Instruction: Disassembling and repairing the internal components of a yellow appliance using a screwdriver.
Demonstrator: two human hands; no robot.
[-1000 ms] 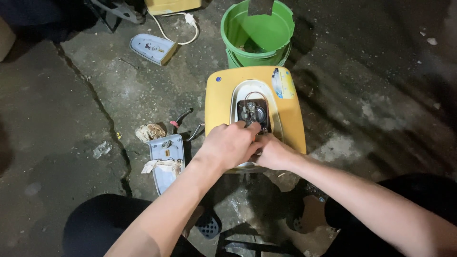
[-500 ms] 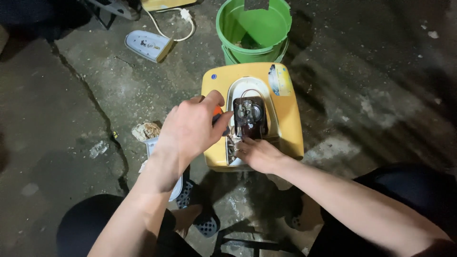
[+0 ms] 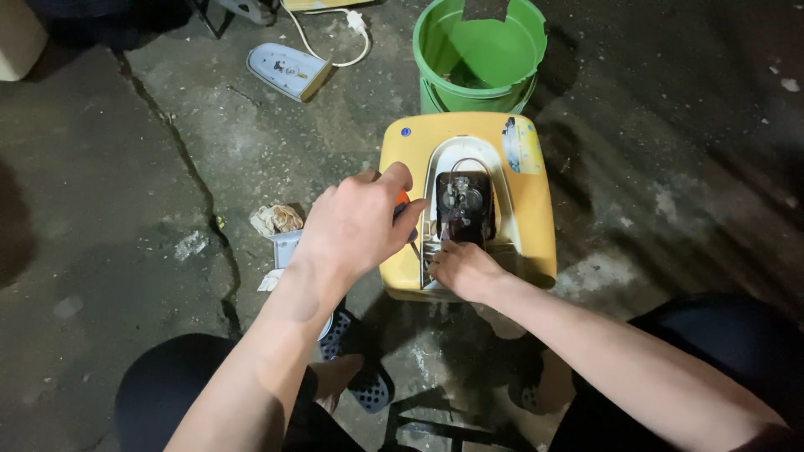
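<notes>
The yellow housing (image 3: 402,167) lies on the concrete floor (image 3: 126,167), just in front of the green bucket (image 3: 481,54), its white opening showing a dark mechanism (image 3: 463,209). The left hand (image 3: 356,226) hovers over the housing's left edge, its grip closed around an orange-handled tool (image 3: 402,201). The right hand (image 3: 465,269) rests on the housing's near edge below the mechanism, fingers curled; whether its grip holds anything cannot be told. A blue-white cover (image 3: 285,69) and white cord (image 3: 335,38) lie further off.
</notes>
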